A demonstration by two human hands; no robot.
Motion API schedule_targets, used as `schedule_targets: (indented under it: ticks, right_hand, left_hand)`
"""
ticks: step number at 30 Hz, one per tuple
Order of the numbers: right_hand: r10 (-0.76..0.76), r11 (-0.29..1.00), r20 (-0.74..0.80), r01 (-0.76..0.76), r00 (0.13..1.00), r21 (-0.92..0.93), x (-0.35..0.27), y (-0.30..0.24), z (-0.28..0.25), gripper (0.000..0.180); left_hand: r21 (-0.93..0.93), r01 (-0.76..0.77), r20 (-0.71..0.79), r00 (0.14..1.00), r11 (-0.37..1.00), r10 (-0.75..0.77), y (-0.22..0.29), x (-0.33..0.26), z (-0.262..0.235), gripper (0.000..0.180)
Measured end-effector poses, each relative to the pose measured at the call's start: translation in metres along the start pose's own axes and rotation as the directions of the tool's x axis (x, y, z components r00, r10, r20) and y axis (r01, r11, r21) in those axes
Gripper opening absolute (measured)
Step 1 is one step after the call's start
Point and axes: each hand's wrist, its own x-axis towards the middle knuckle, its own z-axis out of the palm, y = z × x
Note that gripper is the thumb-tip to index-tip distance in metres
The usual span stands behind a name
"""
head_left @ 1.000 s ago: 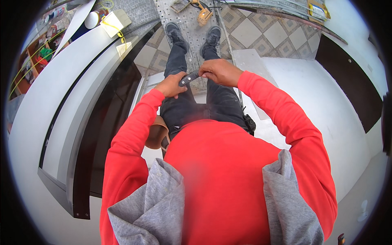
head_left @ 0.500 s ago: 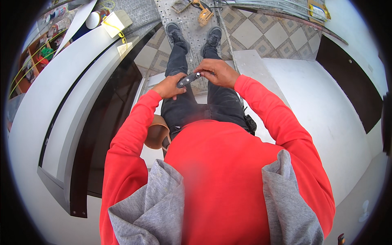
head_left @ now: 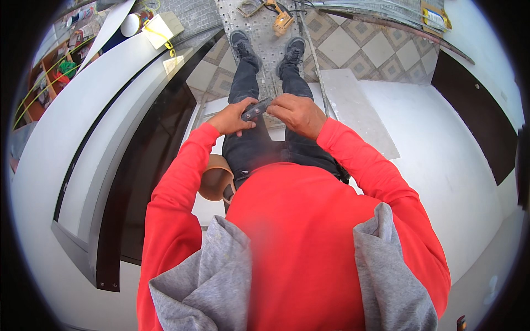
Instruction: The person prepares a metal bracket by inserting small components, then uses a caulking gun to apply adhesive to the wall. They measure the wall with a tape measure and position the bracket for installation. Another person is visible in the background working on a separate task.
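Note:
In front of my thighs, my left hand [head_left: 227,118] grips a short, dark grey handle-shaped piece [head_left: 255,111] with round screw heads along its side. I cannot make out its exact kind. The fingers and thumb of my right hand [head_left: 301,115] pinch its other end, covering the tip. Beneath both hands my legs in dark trousers run down to a perforated metal plank [head_left: 270,55]. At my left hip hangs a brown, open-topped holder [head_left: 216,179].
A yellow power tool [head_left: 283,22] lies on the plank beyond my shoes. On the left ledge sits a pale box [head_left: 161,30] with a yellow cord, above cluttered shelves [head_left: 55,83]. A grey board [head_left: 353,105] and dark panel [head_left: 475,116] lie to the right.
My right hand has turned and closed over the end of the piece, hiding the pale tip that showed before. The view has shifted slightly.

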Motion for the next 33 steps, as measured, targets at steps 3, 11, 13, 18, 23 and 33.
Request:
schedule_targets:
  ticks: [3,11,13,18,23,33]
  right_hand:
    - [0.034,0.999,0.034,-0.032,0.999,-0.033,-0.003,0.003,-0.003,0.014]
    - [0.363,0.917,-0.175,-0.317,0.915,0.24,0.005,0.016,0.001,0.011]
    - [0.273,0.957,-0.168,-0.25,0.947,0.146,0.008,0.016,-0.001,0.009]
    - [0.372,0.917,-0.239,-0.316,0.897,0.242,0.012,0.015,-0.001,0.009]
    - [0.607,0.741,-0.163,-0.48,0.778,0.469,0.02,0.03,-0.004,0.015]
    - [0.491,0.859,-0.083,-0.466,0.867,0.212,0.032,0.038,-0.017,0.02]
  left_hand:
    - [0.089,0.047,-0.071,0.997,0.995,-0.041,0.0,0.004,0.014,0.058]
    - [0.119,0.008,-0.33,0.944,0.993,0.032,0.012,0.02,0.028,0.055]
    - [0.093,0.056,-0.319,0.947,0.994,-0.024,0.014,0.02,0.026,0.056]
    - [0.039,0.039,-0.348,0.937,0.998,-0.023,0.021,0.024,0.027,0.057]
    - [-0.009,0.045,-0.501,0.864,0.999,-0.043,0.03,0.035,0.036,0.057]
    - [-0.032,0.061,-0.531,0.845,0.998,-0.069,0.029,0.042,0.037,0.06]
